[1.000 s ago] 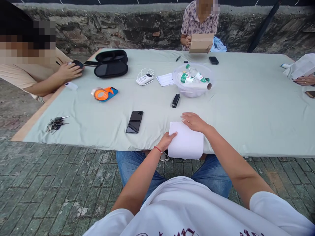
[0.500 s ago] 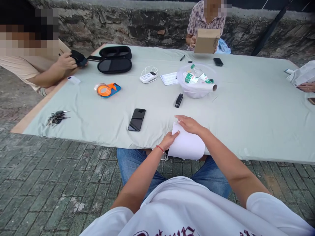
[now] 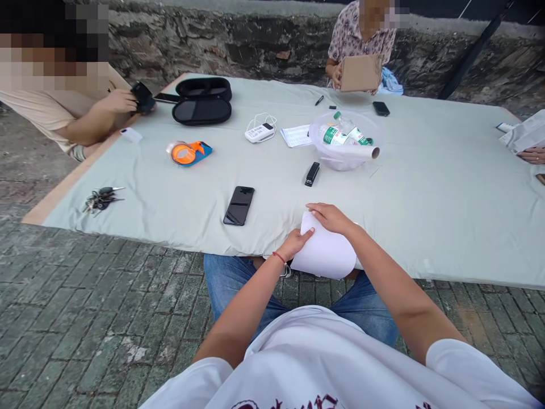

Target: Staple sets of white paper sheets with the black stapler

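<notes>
White paper (image 3: 326,253), curved and partly over the near table edge, is held above my lap. My left hand (image 3: 296,243) grips its left side, with the thumb on top and the fingers hidden underneath. Along the far edge lies my right hand (image 3: 330,217), its fingers beyond the edge and its thumb on the near side. Whether the paper is one sheet or several I cannot tell. Beyond my hands lies a black stapler (image 3: 312,174). A black phone (image 3: 239,205) rests to their left.
A clear bowl (image 3: 317,142) holds bottles and a roll. Around it lie a printed sheet (image 3: 293,136), a white corded device (image 3: 259,133), an orange tape dispenser (image 3: 187,153), keys (image 3: 102,199) and an open black case (image 3: 200,112). Other people sit around; one holds a cardboard box (image 3: 361,74).
My view has shifted slightly. Both hands stay on the paper, the right fingers a little nearer its far edge. The person opposite has tilted the cardboard box.
</notes>
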Motion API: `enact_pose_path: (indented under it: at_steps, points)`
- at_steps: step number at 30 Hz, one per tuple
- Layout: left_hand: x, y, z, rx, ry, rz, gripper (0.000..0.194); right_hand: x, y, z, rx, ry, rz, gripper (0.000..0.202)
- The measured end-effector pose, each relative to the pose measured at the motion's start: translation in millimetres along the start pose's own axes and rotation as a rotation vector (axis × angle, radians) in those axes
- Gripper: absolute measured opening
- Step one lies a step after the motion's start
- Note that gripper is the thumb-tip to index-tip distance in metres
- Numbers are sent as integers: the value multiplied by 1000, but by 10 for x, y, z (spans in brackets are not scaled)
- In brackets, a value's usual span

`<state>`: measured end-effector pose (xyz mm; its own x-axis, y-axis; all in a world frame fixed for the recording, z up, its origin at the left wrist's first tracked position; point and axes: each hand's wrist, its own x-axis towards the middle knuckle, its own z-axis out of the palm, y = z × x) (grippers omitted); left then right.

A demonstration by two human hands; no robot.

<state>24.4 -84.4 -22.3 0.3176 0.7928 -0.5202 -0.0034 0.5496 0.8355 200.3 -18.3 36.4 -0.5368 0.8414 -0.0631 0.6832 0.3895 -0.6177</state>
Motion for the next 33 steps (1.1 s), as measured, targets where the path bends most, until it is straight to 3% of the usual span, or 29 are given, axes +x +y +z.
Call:
enact_pose_path:
  at_steps: [5, 10, 19, 25, 33]
  points:
    - [-12, 4, -1, -1, -2, 5, 52, -33, 21, 15, -50, -78, 6, 47]
    - [4, -26, -2, 16, -7, 25, 52, -22, 11, 44, -64, -29, -17, 46]
    - [-19, -10, -19, 92, -29, 44, 51, 64, 40, -13, 197, -54, 55, 33]
    - [-23, -6, -17, 72, -47, 33, 53, 130, 35, 16, 253, -73, 56, 32]
    - [-65, 12, -75, -124, -179, 57, 58, 167, -160, 14, 152, 45, 107, 30]
